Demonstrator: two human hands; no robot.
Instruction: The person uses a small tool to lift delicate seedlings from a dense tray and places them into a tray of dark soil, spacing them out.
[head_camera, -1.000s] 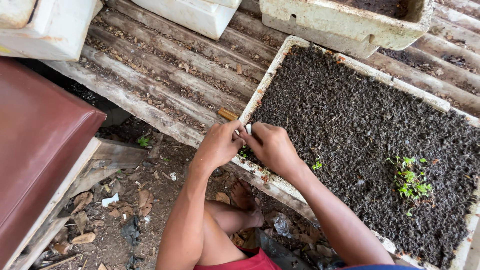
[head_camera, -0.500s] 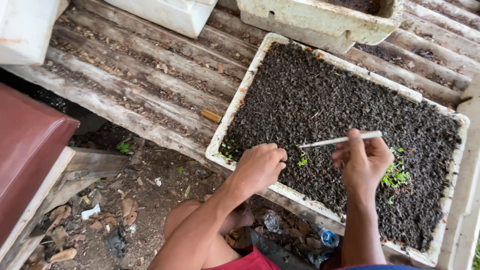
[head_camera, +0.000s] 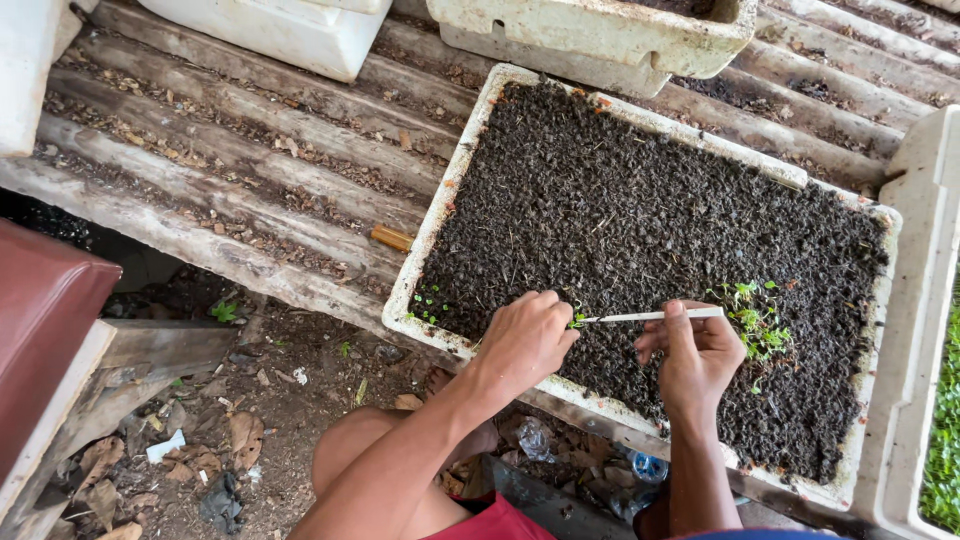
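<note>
Weathered corrugated sheeting (head_camera: 230, 170) carries the soil-filled foam tray (head_camera: 455, 190); your right hand (head_camera: 697, 360) fingers clamp a thin white stick (head_camera: 650, 317) over the soil, left hand (head_camera: 525, 340) fingers pinching a tiny seedling (head_camera: 577, 320) at its tip.

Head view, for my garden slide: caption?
Left hand and right hand work a thin stick over a soil tray.

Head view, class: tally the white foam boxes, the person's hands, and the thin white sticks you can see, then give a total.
White foam boxes: 5, among them the soil-filled tray.
Hands: 2, the left hand and the right hand.
Thin white stick: 1, held in the right hand.
Total: 8
</note>
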